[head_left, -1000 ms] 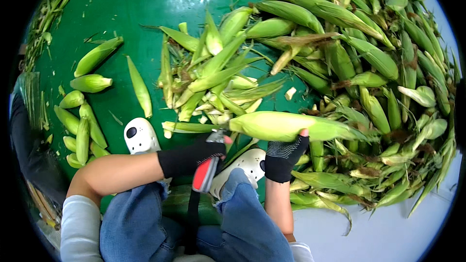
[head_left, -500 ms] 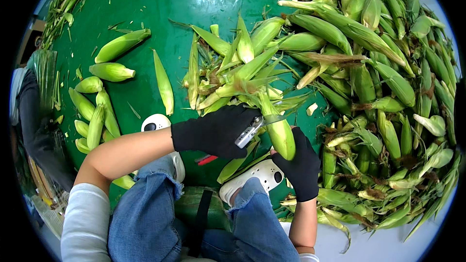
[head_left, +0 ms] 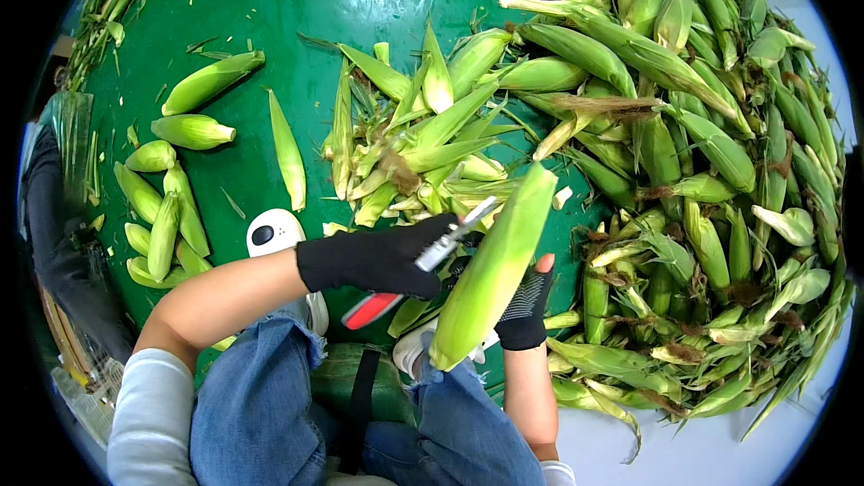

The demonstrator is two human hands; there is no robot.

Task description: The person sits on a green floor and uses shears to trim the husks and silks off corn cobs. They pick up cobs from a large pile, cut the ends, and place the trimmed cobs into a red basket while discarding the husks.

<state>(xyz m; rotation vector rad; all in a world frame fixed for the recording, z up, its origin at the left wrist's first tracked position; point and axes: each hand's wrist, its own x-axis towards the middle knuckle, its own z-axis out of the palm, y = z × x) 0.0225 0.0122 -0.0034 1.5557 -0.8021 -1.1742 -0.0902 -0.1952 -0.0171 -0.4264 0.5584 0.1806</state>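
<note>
In my left hand [head_left: 387, 256], gloved in black, is a knife [head_left: 454, 234] with a red handle and a silver metal front pointing up and right. Its fingers are closed, partly hidden behind a green ear of corn [head_left: 490, 270]. The husked ear tilts across between my hands, its blunt pale-green end up and right, its other end low over my knee. My right hand [head_left: 525, 310], also black-gloved, supports it from the right side; the thumb sticks up bare at its tip, the other fingers hidden behind the ear. Beyond lies a heap of husks and leaves [head_left: 423, 148].
A large pile of unpeeled corn [head_left: 666, 162] fills the right side. Several trimmed ears [head_left: 166, 225] lie on the green floor [head_left: 297, 9] at left. A single pointed husk piece [head_left: 287, 153] lies between. My white shoes [head_left: 274, 232] stand close below the heap.
The ear has swung from leaning down-right to leaning down-left and come nearer. The knife front no longer crosses it. My right hand has shifted lower and turned its palm side into view.
</note>
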